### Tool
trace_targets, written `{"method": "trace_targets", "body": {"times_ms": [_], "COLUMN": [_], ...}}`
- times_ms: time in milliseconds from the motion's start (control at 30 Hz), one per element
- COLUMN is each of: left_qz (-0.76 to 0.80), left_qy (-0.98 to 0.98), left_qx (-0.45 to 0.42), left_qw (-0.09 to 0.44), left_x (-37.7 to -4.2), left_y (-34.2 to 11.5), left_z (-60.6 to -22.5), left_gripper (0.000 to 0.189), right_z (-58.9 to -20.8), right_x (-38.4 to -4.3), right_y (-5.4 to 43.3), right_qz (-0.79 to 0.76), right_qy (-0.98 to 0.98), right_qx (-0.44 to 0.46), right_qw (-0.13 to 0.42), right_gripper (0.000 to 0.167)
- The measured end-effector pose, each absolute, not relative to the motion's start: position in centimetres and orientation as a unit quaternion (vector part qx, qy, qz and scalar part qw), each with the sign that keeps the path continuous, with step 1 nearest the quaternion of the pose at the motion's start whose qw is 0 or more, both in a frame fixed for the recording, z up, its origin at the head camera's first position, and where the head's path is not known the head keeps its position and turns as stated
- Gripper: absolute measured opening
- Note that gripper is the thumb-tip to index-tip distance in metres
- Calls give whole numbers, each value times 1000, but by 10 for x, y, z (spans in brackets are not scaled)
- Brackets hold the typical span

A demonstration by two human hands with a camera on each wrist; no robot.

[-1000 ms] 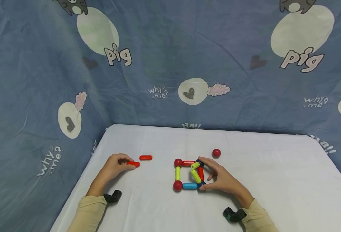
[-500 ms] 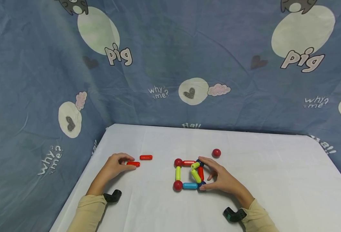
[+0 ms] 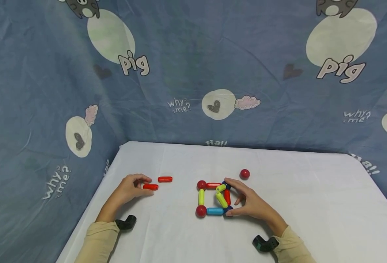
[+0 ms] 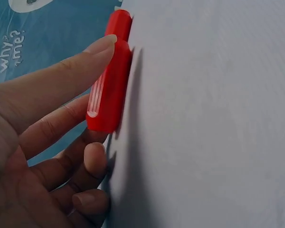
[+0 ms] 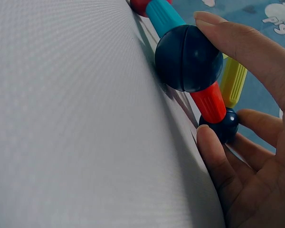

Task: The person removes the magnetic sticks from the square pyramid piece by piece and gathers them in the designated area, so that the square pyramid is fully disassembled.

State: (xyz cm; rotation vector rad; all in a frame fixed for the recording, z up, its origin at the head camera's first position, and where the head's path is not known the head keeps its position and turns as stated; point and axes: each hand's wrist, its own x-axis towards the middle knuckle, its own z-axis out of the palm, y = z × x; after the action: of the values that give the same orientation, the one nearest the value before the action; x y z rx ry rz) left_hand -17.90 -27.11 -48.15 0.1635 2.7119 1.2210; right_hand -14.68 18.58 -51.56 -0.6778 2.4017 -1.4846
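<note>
My left hand is around a short red rod on the table at the left. In the head view its thumb stands slightly off the rod; in the left wrist view the thumb overlaps it. My right hand spans the right side of a magnetic ball-and-rod square, thumb on the near navy ball, forefinger at the far one. Red balls form its left corners. Its sides are blue, red and yellow-green rods. Two more yellow-green rods rise from the navy balls.
Another red rod lies just beyond the left hand. A loose red ball sits behind the square on the right. The white-covered table meets a blue patterned cloth at its back and left.
The left thumb has moved slightly away from the red rod, toward the near side. The right hand and the square stay as they were.
</note>
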Motion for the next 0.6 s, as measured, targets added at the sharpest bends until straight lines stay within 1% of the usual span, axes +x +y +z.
{"method": "trace_targets", "body": {"times_ms": [133,267,367,600], "left_qz": [412,424,433,421], "left_qy": [906,900,893,885], "left_qx": [69,87,114,183], "left_qw": [67,51,55,72], "left_x": [-177,-175,-175,-174], "left_y": [-266,-253,-238,-194], "left_z": [-475,-469,-467,-463], "left_gripper": [45,39,36,39], "right_z": [-515,-516,-516,-518], "right_x": [-147,-148,-148,-147], "right_y": [186,186,186,186], "right_qz": [-510,-509,-508,-507], "right_qy": [820,820,821,821], "right_qx": [-232,-233,-234,-235], "right_qw": [121,120,119,113], "right_gripper": [98,98,99,101]}}
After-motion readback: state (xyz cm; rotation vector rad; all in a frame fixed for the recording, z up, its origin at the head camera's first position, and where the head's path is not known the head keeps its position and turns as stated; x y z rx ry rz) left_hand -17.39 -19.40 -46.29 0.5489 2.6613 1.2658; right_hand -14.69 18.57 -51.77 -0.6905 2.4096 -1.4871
